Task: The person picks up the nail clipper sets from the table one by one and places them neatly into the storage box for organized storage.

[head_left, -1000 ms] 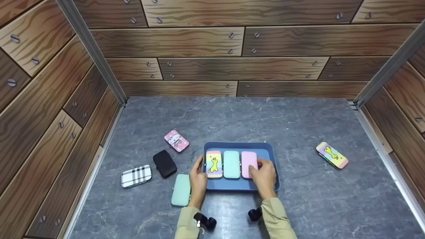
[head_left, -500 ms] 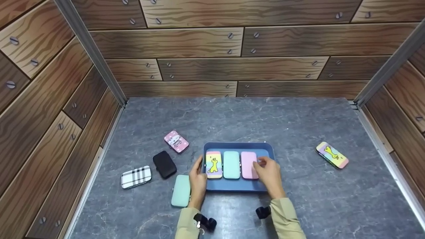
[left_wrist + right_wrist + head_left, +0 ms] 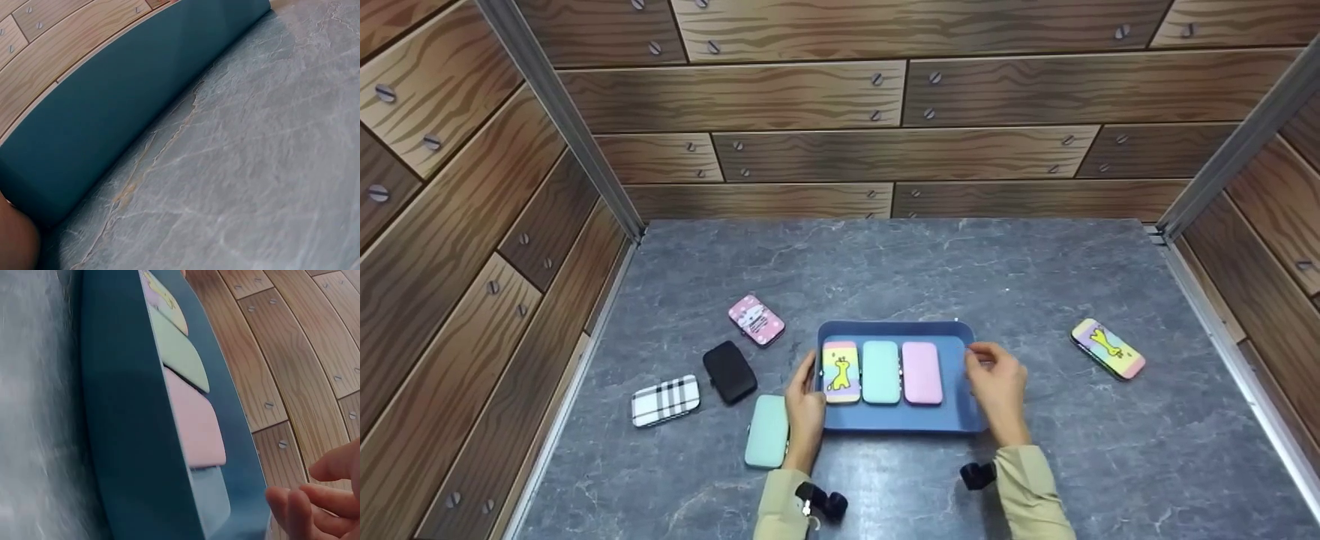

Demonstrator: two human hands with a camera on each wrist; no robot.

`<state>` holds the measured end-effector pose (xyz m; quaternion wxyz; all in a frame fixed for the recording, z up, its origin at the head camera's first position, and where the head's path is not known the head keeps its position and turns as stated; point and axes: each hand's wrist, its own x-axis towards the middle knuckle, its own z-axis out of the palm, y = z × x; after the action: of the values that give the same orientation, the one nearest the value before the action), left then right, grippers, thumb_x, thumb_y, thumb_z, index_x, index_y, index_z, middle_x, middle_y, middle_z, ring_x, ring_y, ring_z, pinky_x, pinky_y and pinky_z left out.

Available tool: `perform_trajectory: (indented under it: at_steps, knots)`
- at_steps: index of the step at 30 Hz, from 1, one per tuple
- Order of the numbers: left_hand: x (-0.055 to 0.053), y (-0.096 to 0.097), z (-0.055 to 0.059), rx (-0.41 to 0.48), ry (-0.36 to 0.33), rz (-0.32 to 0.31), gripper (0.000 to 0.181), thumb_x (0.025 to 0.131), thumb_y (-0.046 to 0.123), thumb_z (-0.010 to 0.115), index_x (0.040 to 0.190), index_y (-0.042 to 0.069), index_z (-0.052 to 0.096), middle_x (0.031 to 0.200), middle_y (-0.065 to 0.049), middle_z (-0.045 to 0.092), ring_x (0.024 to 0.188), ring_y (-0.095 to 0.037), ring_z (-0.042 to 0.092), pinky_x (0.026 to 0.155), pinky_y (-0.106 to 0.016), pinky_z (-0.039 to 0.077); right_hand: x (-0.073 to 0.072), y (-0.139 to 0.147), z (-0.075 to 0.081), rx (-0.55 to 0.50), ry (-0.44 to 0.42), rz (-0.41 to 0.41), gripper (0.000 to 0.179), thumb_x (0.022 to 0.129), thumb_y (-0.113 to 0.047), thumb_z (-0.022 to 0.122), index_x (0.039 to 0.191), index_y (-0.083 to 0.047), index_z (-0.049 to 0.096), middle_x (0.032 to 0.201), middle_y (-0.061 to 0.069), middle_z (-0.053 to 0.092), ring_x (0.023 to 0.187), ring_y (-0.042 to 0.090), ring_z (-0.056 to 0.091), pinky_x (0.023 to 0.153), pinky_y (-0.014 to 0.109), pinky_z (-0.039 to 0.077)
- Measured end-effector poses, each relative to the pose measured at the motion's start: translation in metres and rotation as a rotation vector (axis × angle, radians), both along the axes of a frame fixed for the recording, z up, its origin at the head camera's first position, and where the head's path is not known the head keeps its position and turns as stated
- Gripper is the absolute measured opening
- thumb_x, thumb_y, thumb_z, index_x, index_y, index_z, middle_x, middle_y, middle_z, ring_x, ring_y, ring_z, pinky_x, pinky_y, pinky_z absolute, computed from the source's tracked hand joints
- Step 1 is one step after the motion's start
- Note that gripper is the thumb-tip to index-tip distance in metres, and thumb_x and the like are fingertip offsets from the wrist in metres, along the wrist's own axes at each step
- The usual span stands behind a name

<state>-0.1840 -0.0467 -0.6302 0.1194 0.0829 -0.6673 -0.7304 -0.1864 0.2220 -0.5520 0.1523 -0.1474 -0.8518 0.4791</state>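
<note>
A blue tray (image 3: 900,423) holds three small hard cases in a row: a giraffe-printed case (image 3: 841,373), a mint case (image 3: 881,373) and a pink case (image 3: 922,373). My left hand (image 3: 805,409) grips the tray's left side, its fingers along the outer wall and its thumb by the rim. Over the tray's right rim hovers my right hand (image 3: 997,386), fingers loosely bent and nothing between them. In the right wrist view those fingers (image 3: 298,509) are apart from the pink case. Only a bit of the left hand shows in the left wrist view.
Left of the tray lie a second mint case (image 3: 766,432), a black case (image 3: 730,373), a plaid case (image 3: 666,401) and a pink patterned case (image 3: 757,320). Another giraffe case (image 3: 1108,349) lies far right. Wood-patterned walls (image 3: 810,94) enclose the grey surface (image 3: 885,262).
My right hand has let go of the pink case and moved right to the tray's right rim. The pink case stays in the tray. My left hand keeps its place.
</note>
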Motion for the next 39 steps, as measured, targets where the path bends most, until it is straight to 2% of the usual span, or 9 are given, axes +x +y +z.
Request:
perform_trajectory:
  at_steps: [7,15,24,29,33,36,39]
  knots:
    - [0.014,0.000,0.038,-0.029,0.007,-0.013,0.080,0.062,-0.027,0.030,0.139,-0.015,0.045,0.144,-0.031,0.045,0.139,-0.041,0.036,0.115,-0.044,0.027,-0.003,0.016,0.001,0.078,0.054,-0.054,0.015,0.088,-0.007,0.066,0.098,0.002,0.074,0.083,0.014,0.072,0.063,0.012,0.061,0.054,0.016,0.044]
    - [0.014,0.000,0.040,-0.034,-0.004,-0.012,0.080,0.062,-0.026,0.030,0.140,-0.014,0.046,0.145,-0.031,0.044,0.140,-0.040,0.036,0.115,-0.044,0.027,-0.002,0.036,-0.002,0.146,0.121,-0.068,0.014,0.085,-0.004,0.067,0.096,0.003,0.074,0.081,0.014,0.072,0.064,0.011,0.060,0.056,0.011,0.039]
    - [0.016,-0.001,0.042,-0.014,-0.026,-0.037,0.079,0.065,-0.025,0.030,0.142,-0.012,0.044,0.147,-0.028,0.044,0.141,-0.038,0.034,0.115,-0.044,0.028,-0.002,0.066,-0.009,0.215,0.098,-0.091,0.019,0.082,-0.002,0.066,0.098,0.003,0.074,0.082,0.014,0.073,0.063,0.011,0.062,0.056,0.014,0.040]
    - [0.013,0.000,0.038,-0.021,-0.036,-0.029,0.081,0.064,-0.025,0.030,0.142,-0.012,0.044,0.147,-0.028,0.044,0.141,-0.038,0.034,0.116,-0.044,0.027,-0.003,0.082,-0.013,0.260,0.082,-0.105,0.022,0.082,-0.003,0.063,0.100,0.004,0.074,0.083,0.015,0.073,0.067,0.021,0.066,0.058,0.021,0.043]
    - [0.006,0.001,0.021,-0.029,-0.033,-0.004,0.083,0.063,-0.026,0.028,0.143,-0.011,0.045,0.147,-0.028,0.044,0.141,-0.038,0.034,0.116,-0.045,0.026,-0.004,0.095,-0.018,0.295,0.076,-0.103,0.023,0.083,-0.003,0.062,0.102,0.005,0.072,0.086,0.017,0.072,0.074,0.029,0.067,0.062,0.029,0.047]
    - [0.001,0.001,0.007,-0.025,-0.045,0.007,0.085,0.064,-0.026,0.028,0.144,-0.006,0.046,0.148,-0.023,0.045,0.142,-0.034,0.035,0.116,-0.042,0.027,-0.004,0.104,-0.022,0.308,0.065,-0.110,0.023,0.084,-0.004,0.061,0.103,0.005,0.071,0.087,0.017,0.072,0.076,0.031,0.067,0.066,0.034,0.048]
    - [0.000,0.000,0.002,-0.019,-0.040,0.005,0.085,0.064,-0.026,0.030,0.144,-0.004,0.048,0.147,-0.021,0.046,0.141,-0.032,0.037,0.116,-0.041,0.027,-0.004,0.111,-0.024,0.322,0.061,-0.117,0.025,0.086,-0.004,0.060,0.107,0.005,0.070,0.090,0.018,0.071,0.079,0.031,0.067,0.069,0.038,0.049]
